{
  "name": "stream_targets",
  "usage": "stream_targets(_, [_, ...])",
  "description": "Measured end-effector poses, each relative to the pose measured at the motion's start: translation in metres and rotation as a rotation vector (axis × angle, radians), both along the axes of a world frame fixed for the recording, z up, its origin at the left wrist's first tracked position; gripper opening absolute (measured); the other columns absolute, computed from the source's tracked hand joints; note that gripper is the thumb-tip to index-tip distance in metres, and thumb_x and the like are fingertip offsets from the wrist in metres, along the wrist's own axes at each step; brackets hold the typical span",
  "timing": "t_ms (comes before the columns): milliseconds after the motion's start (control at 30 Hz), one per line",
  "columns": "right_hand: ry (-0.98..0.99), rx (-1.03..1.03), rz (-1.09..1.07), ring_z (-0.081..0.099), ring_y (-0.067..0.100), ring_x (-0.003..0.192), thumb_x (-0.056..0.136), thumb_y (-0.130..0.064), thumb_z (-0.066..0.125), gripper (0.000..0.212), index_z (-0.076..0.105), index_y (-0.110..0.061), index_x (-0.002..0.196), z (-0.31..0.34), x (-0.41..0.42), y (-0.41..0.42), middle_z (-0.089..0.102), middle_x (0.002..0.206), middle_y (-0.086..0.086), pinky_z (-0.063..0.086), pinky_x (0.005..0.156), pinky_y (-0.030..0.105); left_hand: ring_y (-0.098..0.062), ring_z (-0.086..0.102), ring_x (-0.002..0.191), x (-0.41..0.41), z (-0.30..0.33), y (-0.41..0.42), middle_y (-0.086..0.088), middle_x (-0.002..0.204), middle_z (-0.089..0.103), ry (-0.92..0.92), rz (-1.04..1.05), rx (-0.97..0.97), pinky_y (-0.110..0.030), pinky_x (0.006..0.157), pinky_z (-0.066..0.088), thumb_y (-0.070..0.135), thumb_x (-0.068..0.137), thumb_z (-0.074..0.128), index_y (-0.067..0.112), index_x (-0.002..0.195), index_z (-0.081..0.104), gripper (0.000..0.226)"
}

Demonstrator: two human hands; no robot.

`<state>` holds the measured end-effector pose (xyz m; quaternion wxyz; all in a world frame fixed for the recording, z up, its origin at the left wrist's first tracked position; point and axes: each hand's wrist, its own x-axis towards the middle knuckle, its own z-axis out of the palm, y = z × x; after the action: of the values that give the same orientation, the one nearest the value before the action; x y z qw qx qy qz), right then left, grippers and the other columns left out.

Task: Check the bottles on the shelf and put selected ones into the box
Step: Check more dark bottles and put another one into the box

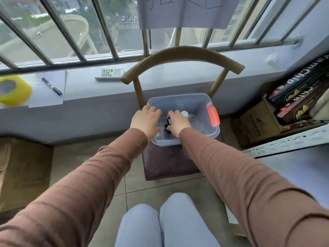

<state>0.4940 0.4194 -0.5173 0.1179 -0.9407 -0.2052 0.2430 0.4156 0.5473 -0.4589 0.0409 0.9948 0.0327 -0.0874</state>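
A clear plastic box with an orange latch stands on a chair seat. My right hand is inside the box, closed around a small dark bottle held upright near the box floor. A white-capped bottle stands just behind that hand. My left hand rests on the box's left rim, fingers curled over the edge. Other clear bottles inside are too faint to tell apart.
The chair's curved wooden back rises behind the box. On the windowsill lie a remote, a pen on paper and a yellow tape roll. Cardboard boxes stand at left and right; a metal shelf edge runs on the right.
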Motion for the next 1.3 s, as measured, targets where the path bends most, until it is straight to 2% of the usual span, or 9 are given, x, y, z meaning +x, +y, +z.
stream_targets(233, [0.029,-0.096,0.066,0.055,0.037,0.115,0.09,-0.009,0.058,0.038,0.051,-0.011,0.127,-0.015,0.004,0.001,0.048,0.128,0.014,0.048,0.094,0.043,-0.025,0.048,0.116,0.006,-0.012,-0.004,0.001,0.119,0.059,0.025,-0.008,-0.018,-0.036,0.087,0.044,0.036,0.086,0.065,0.022,0.123,0.055,0.041])
stream_targets(433, [0.055,-0.077,0.066,0.052,0.036,0.121,0.094,-0.011,0.051,0.041,0.045,-0.007,0.135,0.013,0.002,-0.015,0.048,0.134,0.016,0.044,0.096,0.041,-0.025,0.048,0.117,0.002,0.008,-0.01,0.001,0.121,0.058,0.068,0.003,-0.021,-0.037,0.09,0.045,0.038,0.087,0.065,0.022,0.125,0.054,0.043])
stream_targets(533, [0.029,-0.008,0.064,0.047,0.034,0.128,0.096,-0.016,0.054,0.054,0.038,-0.013,0.147,0.051,-0.008,-0.03,0.044,0.141,0.014,0.042,0.103,0.041,-0.024,0.049,0.117,-0.005,0.035,-0.017,0.001,0.121,0.058,0.084,0.009,-0.028,-0.037,0.09,0.046,0.036,0.087,0.065,0.023,0.125,0.054,0.042])
stream_targets(733, [-0.029,0.073,-0.03,0.045,0.034,0.127,0.092,-0.025,0.058,0.053,0.044,-0.021,0.144,0.155,-0.047,-0.078,0.05,0.137,0.009,0.039,0.103,0.043,-0.024,0.048,0.112,-0.025,0.121,-0.039,0.001,0.117,0.057,0.091,-0.024,-0.019,-0.034,0.081,0.041,0.035,0.086,0.065,0.022,0.119,0.053,0.037])
stream_targets(833, [-0.066,0.12,-0.128,0.036,0.033,0.136,0.092,-0.027,0.06,0.052,0.046,-0.021,0.141,0.21,-0.071,-0.113,0.046,0.144,0.01,0.038,0.107,0.044,-0.026,0.048,0.114,-0.032,0.172,-0.056,0.0,0.121,0.057,0.076,-0.07,-0.004,-0.038,0.086,0.047,0.039,0.086,0.064,0.021,0.121,0.053,0.041])
stream_targets(900, [-0.1,0.139,-0.191,0.039,0.032,0.133,0.092,-0.028,0.06,0.054,0.044,-0.022,0.143,0.247,-0.09,-0.139,0.045,0.146,0.009,0.039,0.106,0.043,-0.026,0.049,0.116,-0.037,0.206,-0.071,0.0,0.126,0.056,0.05,-0.119,0.001,-0.041,0.09,0.047,0.038,0.086,0.065,0.022,0.128,0.052,0.047])
stream_targets(1000, [-0.181,0.157,-0.283,0.047,0.032,0.123,0.092,-0.03,0.061,0.053,0.046,-0.021,0.142,0.296,-0.122,-0.178,0.053,0.136,0.01,0.043,0.103,0.044,-0.025,0.048,0.121,-0.051,0.253,-0.1,0.0,0.131,0.055,0.005,-0.203,-0.023,-0.04,0.09,0.047,0.035,0.087,0.065,0.023,0.134,0.049,0.051])
stream_targets(1233, [-0.345,0.181,-0.548,0.045,0.033,0.126,0.092,-0.031,0.062,0.051,0.05,-0.018,0.14,0.383,-0.246,-0.279,0.054,0.135,0.009,0.038,0.105,0.041,-0.026,0.05,0.113,-0.12,0.337,-0.196,-0.002,0.12,0.059,-0.123,-0.492,-0.02,-0.039,0.081,0.045,0.038,0.084,0.069,0.02,0.121,0.055,0.044])
stream_targets(1300, [-0.389,0.154,-0.636,0.045,0.034,0.124,0.091,-0.033,0.063,0.052,0.05,-0.018,0.139,0.397,-0.289,-0.31,0.055,0.133,0.009,0.04,0.102,0.042,-0.027,0.05,0.116,-0.145,0.353,-0.231,-0.003,0.123,0.058,-0.147,-0.588,-0.039,-0.04,0.085,0.046,0.039,0.083,0.071,0.02,0.126,0.054,0.05])
